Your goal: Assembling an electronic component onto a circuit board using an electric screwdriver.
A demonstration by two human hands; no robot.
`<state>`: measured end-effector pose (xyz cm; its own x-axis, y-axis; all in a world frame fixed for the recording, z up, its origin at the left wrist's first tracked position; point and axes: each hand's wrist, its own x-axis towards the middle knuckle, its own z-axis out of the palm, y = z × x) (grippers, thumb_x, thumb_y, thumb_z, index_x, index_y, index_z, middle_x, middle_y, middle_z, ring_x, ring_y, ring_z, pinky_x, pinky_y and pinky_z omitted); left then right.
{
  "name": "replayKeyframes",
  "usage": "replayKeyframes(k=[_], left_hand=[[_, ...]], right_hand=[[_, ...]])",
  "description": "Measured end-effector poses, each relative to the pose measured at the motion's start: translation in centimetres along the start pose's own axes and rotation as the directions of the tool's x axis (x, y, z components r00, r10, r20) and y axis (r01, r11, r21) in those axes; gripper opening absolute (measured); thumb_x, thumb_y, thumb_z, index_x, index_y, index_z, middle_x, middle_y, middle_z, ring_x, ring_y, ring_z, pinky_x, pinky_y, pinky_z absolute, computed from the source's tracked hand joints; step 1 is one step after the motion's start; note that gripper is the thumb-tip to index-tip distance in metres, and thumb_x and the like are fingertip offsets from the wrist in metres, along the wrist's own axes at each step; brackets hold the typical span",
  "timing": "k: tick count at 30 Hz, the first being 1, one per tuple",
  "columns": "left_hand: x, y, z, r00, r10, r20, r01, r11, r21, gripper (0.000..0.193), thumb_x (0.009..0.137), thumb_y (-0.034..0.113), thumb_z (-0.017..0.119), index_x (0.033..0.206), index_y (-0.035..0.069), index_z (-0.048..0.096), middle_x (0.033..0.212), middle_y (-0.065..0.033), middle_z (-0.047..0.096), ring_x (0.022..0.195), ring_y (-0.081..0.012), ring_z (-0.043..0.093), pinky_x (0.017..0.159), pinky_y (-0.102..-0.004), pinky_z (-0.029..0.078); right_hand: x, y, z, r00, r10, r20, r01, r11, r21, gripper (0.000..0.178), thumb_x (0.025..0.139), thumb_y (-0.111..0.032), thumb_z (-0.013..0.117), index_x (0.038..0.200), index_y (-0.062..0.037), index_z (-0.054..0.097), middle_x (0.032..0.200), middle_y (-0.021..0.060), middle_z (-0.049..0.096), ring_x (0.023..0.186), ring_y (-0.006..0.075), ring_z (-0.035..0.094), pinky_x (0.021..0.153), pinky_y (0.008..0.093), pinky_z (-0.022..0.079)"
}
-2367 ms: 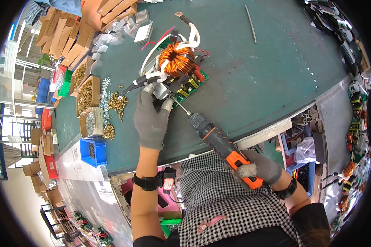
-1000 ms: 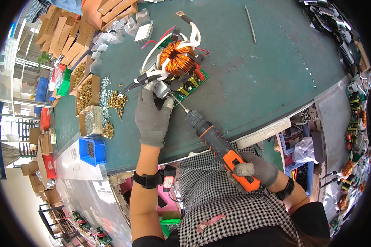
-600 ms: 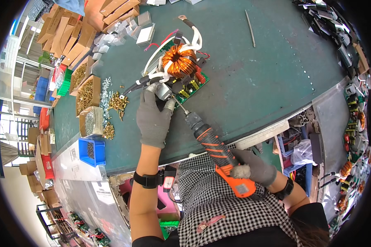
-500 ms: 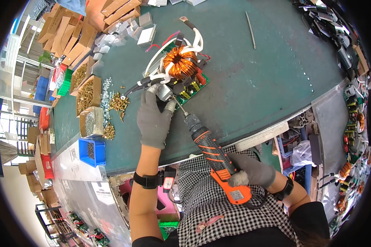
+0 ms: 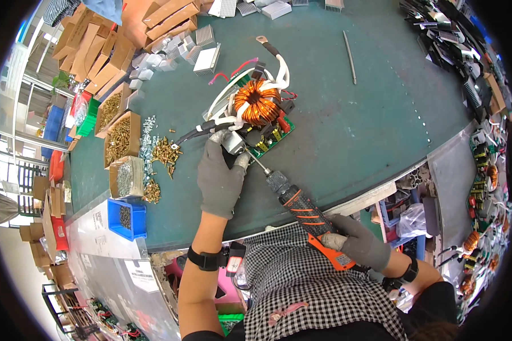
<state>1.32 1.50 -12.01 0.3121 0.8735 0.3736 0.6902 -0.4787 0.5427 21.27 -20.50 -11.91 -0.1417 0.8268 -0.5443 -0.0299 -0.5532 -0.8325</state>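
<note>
My gloved left hand point(image 5: 222, 179) is closed around a silver metal block point(image 5: 233, 144) at the near edge of a green circuit board point(image 5: 274, 142). On the board sits a copper-wound toroid coil point(image 5: 257, 103), with thick white and black cables around it. My gloved right hand point(image 5: 358, 243) grips an orange and black electric screwdriver point(image 5: 301, 208). Its bit slants up and left to the metal block, beside my left thumb. Exactly what the tip touches is too small to tell.
Left of the board lie brass screws point(image 5: 166, 152) and silver fasteners point(image 5: 148, 136). Beyond them stand cardboard boxes of screws point(image 5: 122, 135) and a blue bin point(image 5: 126, 219). Heat sinks point(image 5: 207, 59) are at the back, a metal rod point(image 5: 350, 58) right of the board, black parts point(image 5: 449, 51) far right.
The screwdriver's handle has swung a little right and away from my body, its lower end now more covered by my right hand. The bit stays at the block, and my left hand keeps its hold.
</note>
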Motion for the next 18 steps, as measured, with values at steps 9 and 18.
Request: replayKeyframes(k=[9,18], left_hand=[[0.0,0.2,0.3,1.000,-0.014,-0.024,0.013,0.999,-0.048,0.048,0.075,0.007,0.071,0.117,0.006,0.049,0.101,-0.0134,0.063,0.092,-0.0290,0.063,0.081,-0.0377,0.049],[-0.5,0.8,0.3,0.999,-0.024,-0.022,0.024,0.999,-0.026,0.047,0.073,0.006,0.071,0.115,0.005,0.049,0.101,-0.0154,0.063,0.092,-0.0329,0.063,0.079,-0.0399,0.049]], right_hand=[[-0.9,-1.4,-1.1,0.934,0.236,0.269,-0.354,0.716,0.602,0.043,0.088,-0.034,0.060,0.111,0.0020,0.058,0.082,0.0089,0.063,0.072,0.0135,0.062,0.064,0.0260,0.051],[0.6,-3.2,-0.2,0.972,0.140,0.189,-0.135,0.990,-0.037,0.057,0.069,-0.029,0.082,0.107,0.0023,0.054,0.084,0.0061,0.063,0.076,0.0134,0.061,0.071,0.0295,0.052]])
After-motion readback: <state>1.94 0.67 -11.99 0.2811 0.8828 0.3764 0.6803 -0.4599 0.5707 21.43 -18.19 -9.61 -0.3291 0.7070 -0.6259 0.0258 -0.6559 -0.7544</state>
